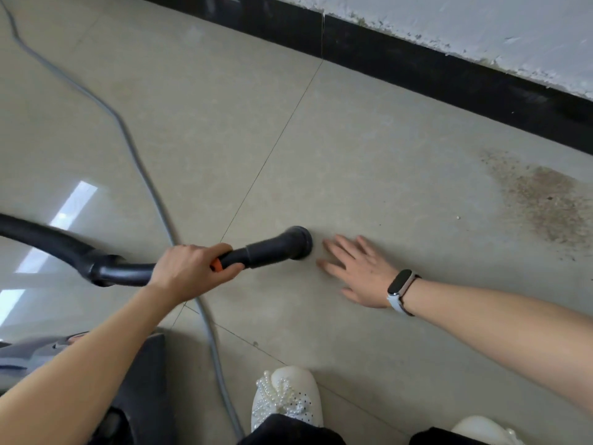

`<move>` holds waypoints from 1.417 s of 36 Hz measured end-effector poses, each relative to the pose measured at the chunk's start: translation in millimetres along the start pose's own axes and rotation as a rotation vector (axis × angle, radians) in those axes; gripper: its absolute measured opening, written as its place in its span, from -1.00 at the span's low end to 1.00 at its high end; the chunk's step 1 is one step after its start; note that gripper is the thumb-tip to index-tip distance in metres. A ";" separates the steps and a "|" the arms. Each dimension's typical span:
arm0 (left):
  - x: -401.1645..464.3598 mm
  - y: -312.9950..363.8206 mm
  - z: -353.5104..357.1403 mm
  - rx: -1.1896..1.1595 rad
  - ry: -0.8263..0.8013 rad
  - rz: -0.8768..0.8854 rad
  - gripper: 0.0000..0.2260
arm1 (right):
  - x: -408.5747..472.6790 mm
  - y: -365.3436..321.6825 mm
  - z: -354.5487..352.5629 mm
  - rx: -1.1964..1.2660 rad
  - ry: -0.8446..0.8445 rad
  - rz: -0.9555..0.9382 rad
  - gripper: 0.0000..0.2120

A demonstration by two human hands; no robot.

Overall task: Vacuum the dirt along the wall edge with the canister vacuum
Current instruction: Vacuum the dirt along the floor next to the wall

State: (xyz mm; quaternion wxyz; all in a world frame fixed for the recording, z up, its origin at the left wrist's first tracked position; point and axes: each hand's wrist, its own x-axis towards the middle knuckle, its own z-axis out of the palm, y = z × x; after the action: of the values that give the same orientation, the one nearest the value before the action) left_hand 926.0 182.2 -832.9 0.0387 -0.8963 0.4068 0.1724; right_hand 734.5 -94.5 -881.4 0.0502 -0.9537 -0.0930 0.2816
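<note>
Progress: dirt patch (542,200) near the black baseboard (449,78) looks untouched; sweep not yet begun, I judge.
Nozzle (296,242): well short of the dirt.
Left hand (192,268): wrapped round the hose handle (234,256).
Right hand (359,268): fingers spread, just beside the nozzle.
Hazards: grey cord (141,162) trailing behind; white shoe (285,396) below.

Head camera looks steeply down, close over tiled floor (353,139).

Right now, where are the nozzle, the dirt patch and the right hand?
nozzle (296,242), head view, on its flared black end.
dirt patch (542,200), head view, on its dense brown middle.
right hand (356,271), head view, on the back of the hand.
</note>
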 end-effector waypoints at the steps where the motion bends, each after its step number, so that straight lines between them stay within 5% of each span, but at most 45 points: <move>1: -0.6 8.0 2.6 0.008 0.001 0.023 -0.55 | -4.7 -2.3 4.1 -0.012 -0.025 -0.001 -0.33; 11: 32.1 36.4 0.1 -0.053 0.122 -0.191 -0.61 | -50.1 24.0 26.8 0.028 -0.095 0.127 -0.30; 20: 34.2 122.2 8.9 0.021 0.000 0.118 -0.60 | -94.2 50.9 42.2 0.155 -0.049 0.300 -0.40; 28: 97.7 148.2 -12.8 -0.097 0.115 -0.111 -0.59 | -111.5 59.7 52.8 0.280 -0.029 0.411 -0.44; 36: 62.1 226.4 9.6 -0.052 -0.008 0.166 -0.60 | -126.9 70.0 54.0 0.332 0.052 0.395 -0.53; 44: 88.9 230.9 -8.3 -0.058 -0.008 0.097 -0.61 | -171.7 56.4 74.7 0.381 0.066 0.483 -0.73; 51: 116.6 271.3 -17.5 -0.114 -0.031 0.096 -0.62 | -177.7 76.4 74.0 0.353 0.072 0.547 -0.57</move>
State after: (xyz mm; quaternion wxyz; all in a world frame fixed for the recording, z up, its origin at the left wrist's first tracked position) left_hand 800.5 -85.7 -837.0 -0.0145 -0.8737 0.4381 0.2109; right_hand 559.0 -202.5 -860.8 0.1403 -0.9293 0.2187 0.2626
